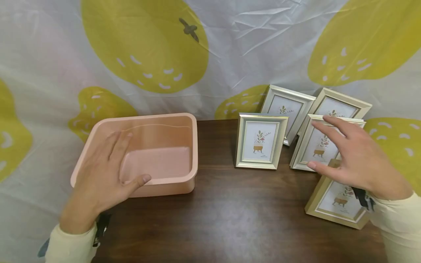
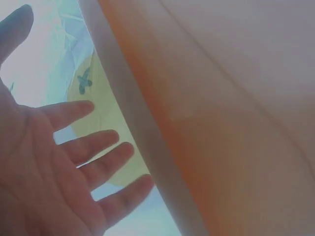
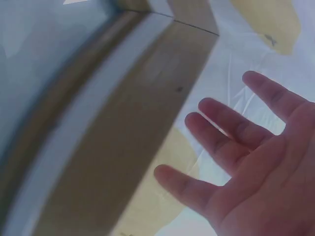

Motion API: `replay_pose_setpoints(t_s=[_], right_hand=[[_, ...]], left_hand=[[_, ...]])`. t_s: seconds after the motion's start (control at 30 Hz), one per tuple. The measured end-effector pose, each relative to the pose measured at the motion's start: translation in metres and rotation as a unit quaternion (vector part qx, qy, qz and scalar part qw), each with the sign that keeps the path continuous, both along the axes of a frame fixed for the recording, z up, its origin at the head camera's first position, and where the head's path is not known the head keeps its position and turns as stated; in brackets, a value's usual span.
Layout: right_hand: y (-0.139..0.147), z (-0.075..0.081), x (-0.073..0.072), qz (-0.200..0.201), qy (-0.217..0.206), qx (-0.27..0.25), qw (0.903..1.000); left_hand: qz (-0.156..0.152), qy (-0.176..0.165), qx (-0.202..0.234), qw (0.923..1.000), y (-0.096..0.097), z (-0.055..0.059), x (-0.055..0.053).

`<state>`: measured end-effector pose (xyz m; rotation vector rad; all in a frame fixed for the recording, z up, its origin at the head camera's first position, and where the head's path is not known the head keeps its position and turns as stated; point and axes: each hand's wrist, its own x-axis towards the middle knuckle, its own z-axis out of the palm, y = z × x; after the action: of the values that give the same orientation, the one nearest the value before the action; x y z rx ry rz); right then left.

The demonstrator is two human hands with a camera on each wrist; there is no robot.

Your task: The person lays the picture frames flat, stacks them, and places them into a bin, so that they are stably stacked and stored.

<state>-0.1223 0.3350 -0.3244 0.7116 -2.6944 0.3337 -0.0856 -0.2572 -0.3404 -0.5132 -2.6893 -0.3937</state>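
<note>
My left hand (image 1: 105, 175) is over the left side of a pink plastic bin (image 1: 179, 187), fingers straight and thumb spread. In the left wrist view its palm faces the camera beside the bin's rim (image 2: 142, 132), holding nothing. Over the picture frames on the right, my right hand (image 1: 365, 157) has its fingers spread and its thumb apart. It partly hides a silver frame (image 1: 306, 146) and a gold frame (image 1: 320, 199). The right wrist view shows a frame's wooden side (image 3: 128, 118) close up, with the fingers apart from it.
Another silver frame (image 1: 241, 142) stands nearest the bin. Behind it lean a silver frame (image 1: 289, 95) and a gold one (image 1: 365, 106). All hold a plant print. A dark wooden table (image 1: 227, 212) lies below, and a curtain with yellow fruit (image 1: 227, 54) hangs behind.
</note>
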Motion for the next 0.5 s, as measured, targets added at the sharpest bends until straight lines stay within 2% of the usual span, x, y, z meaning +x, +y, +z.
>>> replay_pose_setpoints(t_s=[0.2,0.33,0.5], right_hand=[[0.012,-0.005,0.009,-0.021,-0.008,-0.033,0.9992],[0.019,-0.005,0.014,-0.027,-0.006,-0.045,0.9986],[0.029,-0.006,0.019,-0.037,-0.014,-0.05,0.998]], left_hand=[[-0.035,0.069,0.04,0.9962,0.005,-0.003,-0.001],[-0.043,0.082,0.068,0.9933,0.007,-0.005,0.001],[-0.04,0.084,0.102,0.9904,0.011,-0.011,0.01]])
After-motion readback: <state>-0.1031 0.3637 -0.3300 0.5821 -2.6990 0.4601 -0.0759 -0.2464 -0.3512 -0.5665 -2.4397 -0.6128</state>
